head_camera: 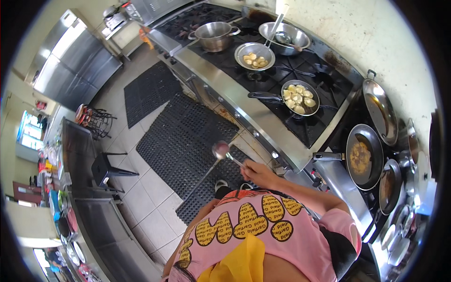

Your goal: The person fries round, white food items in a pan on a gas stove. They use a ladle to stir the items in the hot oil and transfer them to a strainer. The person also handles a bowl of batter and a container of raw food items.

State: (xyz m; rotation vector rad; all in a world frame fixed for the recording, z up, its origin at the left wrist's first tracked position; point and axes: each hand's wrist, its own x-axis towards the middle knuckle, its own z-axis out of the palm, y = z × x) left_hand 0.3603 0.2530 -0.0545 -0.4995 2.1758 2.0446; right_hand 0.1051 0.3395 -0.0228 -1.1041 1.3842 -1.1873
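Note:
My right hand (259,172) grips the handle of a metal ladle (221,149), its bowl blurred and raised over the floor in front of my body. My left hand is out of view; only part of the left arm shows beside the pink shirt. On the stove, to the right and farther from me, a black-handled frying pan (314,108) holds several pale dough pieces (298,95) in what looks like oil. Behind it, a round metal strainer (241,54) with several golden pieces (254,60) rests on the grates.
A steel pot (214,38) and a wide metal bowl (297,32) stand farther back on the stove. Nearer on the right is a pan with browned liquid (360,158). Black rubber mats (176,137) cover the floor. A black stool (112,167) stands left, beside a steel counter (102,218).

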